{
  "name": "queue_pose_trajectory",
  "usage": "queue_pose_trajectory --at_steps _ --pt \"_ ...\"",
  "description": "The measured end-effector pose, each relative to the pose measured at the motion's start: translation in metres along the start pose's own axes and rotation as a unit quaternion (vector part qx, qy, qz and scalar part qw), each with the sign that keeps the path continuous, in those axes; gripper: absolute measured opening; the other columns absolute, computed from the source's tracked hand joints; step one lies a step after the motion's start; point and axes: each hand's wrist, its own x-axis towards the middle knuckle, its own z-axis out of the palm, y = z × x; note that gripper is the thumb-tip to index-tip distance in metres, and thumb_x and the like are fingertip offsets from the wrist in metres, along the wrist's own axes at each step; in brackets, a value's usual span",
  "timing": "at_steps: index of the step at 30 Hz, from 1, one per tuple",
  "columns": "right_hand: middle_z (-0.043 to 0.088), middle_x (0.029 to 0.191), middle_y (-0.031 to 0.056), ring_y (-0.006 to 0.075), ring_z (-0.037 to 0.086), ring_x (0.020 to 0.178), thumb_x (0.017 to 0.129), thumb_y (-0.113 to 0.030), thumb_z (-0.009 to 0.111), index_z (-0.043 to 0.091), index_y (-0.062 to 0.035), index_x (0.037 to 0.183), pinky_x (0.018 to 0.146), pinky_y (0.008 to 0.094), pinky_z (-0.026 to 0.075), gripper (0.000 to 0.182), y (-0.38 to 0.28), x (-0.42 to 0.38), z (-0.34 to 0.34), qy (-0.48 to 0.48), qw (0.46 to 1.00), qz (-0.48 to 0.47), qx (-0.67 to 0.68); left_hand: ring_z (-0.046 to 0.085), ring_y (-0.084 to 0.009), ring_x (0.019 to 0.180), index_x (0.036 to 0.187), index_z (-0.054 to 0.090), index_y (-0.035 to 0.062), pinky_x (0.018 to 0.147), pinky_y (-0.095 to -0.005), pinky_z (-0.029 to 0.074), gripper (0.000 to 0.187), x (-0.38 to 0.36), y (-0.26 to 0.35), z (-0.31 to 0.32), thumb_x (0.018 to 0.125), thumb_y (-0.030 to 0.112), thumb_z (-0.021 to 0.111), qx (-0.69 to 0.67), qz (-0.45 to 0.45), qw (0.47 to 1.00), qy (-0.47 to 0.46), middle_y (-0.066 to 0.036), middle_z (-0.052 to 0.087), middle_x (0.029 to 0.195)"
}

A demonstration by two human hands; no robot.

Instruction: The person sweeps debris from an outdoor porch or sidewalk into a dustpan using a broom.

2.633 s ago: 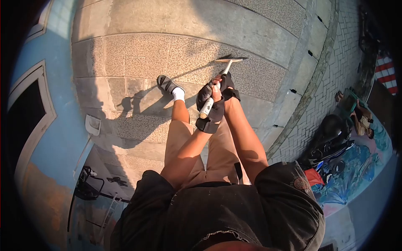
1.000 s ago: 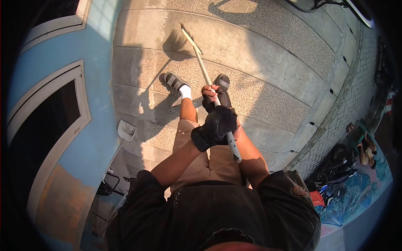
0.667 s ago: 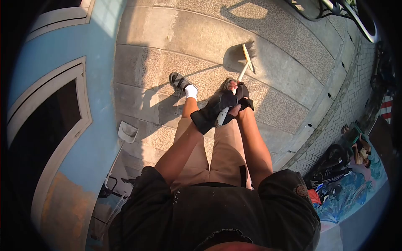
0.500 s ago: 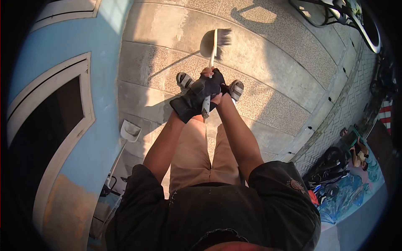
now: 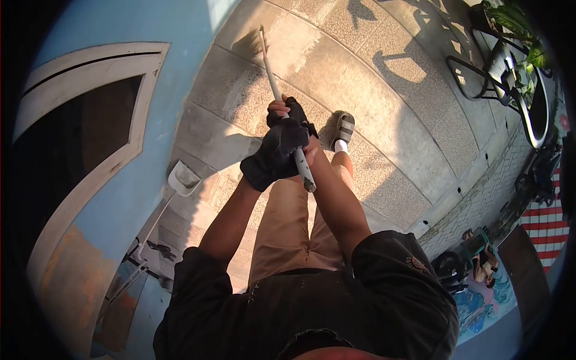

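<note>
A broom with a pale, worn handle slants up and left, its dark bristles on the paved floor near the blue wall. My left hand, in a black fingerless glove, is closed round the handle close to its butt end. Farther down the handle, my right hand, gloved the same way, is wrapped round it with bare fingertips showing. The two hands sit close together, and the left partly covers the right wrist.
A long-handled dustpan stands by the blue wall on my left. My sandalled foot is on the tiles. At upper right are a black-framed chair and potted plants. Another person is at far right.
The broom head has swung left toward the wall, both hands still gripping the handle. The bristles look blurred. One of my feet has gone out of sight, and the view has shifted.
</note>
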Motion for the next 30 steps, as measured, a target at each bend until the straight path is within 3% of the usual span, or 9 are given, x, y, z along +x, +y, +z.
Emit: queue_pose_trajectory --at_steps 5,8,13,18,20,21,23,28,30 --pt "0.038 0.059 -0.0009 0.0092 0.040 0.050 0.097 -0.020 0.045 0.042 -0.0075 0.071 0.048 0.0214 0.039 0.029 0.022 -0.091 0.035 0.015 0.989 -0.113 0.095 0.052 -0.0267 0.065 0.074 0.054 0.0068 0.062 -0.0338 0.045 0.020 0.004 0.024 0.054 0.061 0.014 0.068 -0.022 0.070 0.997 0.016 -0.008 0.049 0.065" --pt "0.042 0.059 -0.0005 0.0100 0.043 0.052 0.095 -0.027 0.050 0.042 -0.0110 0.073 0.048 0.0219 0.040 0.028 0.000 -0.125 0.038 0.061 0.982 -0.169 0.058 0.055 -0.0259 0.066 0.066 0.055 0.0090 0.070 -0.0348 0.045 0.013 0.004 0.020 0.090 0.066 0.010 0.068 -0.079 -0.086 0.990 0.080 -0.007 0.053 0.066" --pt "0.045 0.064 -0.0004 0.0109 0.045 0.057 0.098 -0.027 0.044 0.045 -0.0102 0.076 0.056 0.0233 0.043 0.028 -0.044 -0.136 0.011 0.234 0.916 -0.277 -0.172 0.058 -0.0259 0.067 0.065 0.055 0.0074 0.063 -0.0352 0.049 0.014 0.016 -0.014 0.096 0.068 0.006 0.068 -0.057 0.016 0.997 0.046 -0.008 0.055 0.067" --pt "0.047 0.068 -0.0017 0.0088 0.048 0.058 0.099 -0.034 0.044 0.047 -0.0109 0.087 0.052 0.0220 0.043 0.026 -0.053 -0.160 0.008 0.124 0.935 -0.231 -0.237 0.060 -0.0272 0.072 0.070 0.060 0.0075 0.079 -0.0380 0.049 0.009 -0.012 -0.040 0.142 0.067 0.007 0.069 -0.075 0.011 0.997 -0.009 -0.008 0.061 0.071" --pt "0.045 0.066 -0.0012 0.0103 0.046 0.060 0.099 -0.033 0.043 0.046 -0.0108 0.082 0.057 0.0232 0.043 0.028 -0.042 -0.157 0.026 0.120 0.939 -0.258 -0.192 0.061 -0.0278 0.075 0.073 0.062 0.0089 0.075 -0.0372 0.049 0.010 0.011 -0.013 0.123 0.067 0.008 0.070 -0.325 -0.238 0.915 -0.033 -0.007 0.063 0.075" --pt "0.045 0.065 -0.0010 0.0112 0.045 0.060 0.099 -0.031 0.044 0.046 -0.0112 0.079 0.059 0.0243 0.042 0.028 -0.044 -0.156 0.027 0.091 0.952 -0.247 -0.154 0.061 -0.0281 0.076 0.073 0.060 0.0072 0.077 -0.0365 0.049 0.012 0.047 0.003 0.101 0.067 0.007 0.071 -0.062 0.068 0.995 0.044 -0.007 0.063 0.075" --pt "0.047 0.067 -0.0019 0.0102 0.048 0.063 0.100 -0.031 0.042 0.047 -0.0112 0.080 0.060 0.0240 0.043 0.029 -0.056 -0.136 0.030 0.060 0.947 -0.272 -0.159 0.062 -0.0277 0.076 0.075 0.060 0.0057 0.080 -0.0360 0.050 0.010 0.036 -0.023 0.103 0.071 0.006 0.069 -0.146 -0.054 0.987 0.047 -0.009 0.064 0.077" --pt "0.054 0.072 0.0052 0.0194 0.053 0.062 0.091 -0.033 0.049 0.053 -0.0096 0.081 0.056 0.0324 0.045 0.026 -0.095 -0.025 -0.025 0.292 0.771 -0.473 -0.312 0.065 -0.0233 0.078 0.088 0.065 0.0018 0.074 -0.0336 0.052 0.008 0.045 -0.093 0.026 0.082 0.007 0.064 -0.086 -0.162 0.983 0.034 -0.011 0.067 0.083" --pt "0.054 0.068 0.0077 0.0234 0.052 0.059 0.088 -0.031 0.048 0.052 -0.0084 0.077 0.054 0.0354 0.045 0.025 -0.030 0.040 0.025 0.347 0.753 -0.437 -0.350 0.063 -0.0209 0.072 0.086 0.065 0.0025 0.068 -0.0318 0.050 0.010 0.037 -0.116 -0.022 0.087 0.011 0.061 -0.048 -0.225 0.972 0.035 -0.010 0.066 0.080"
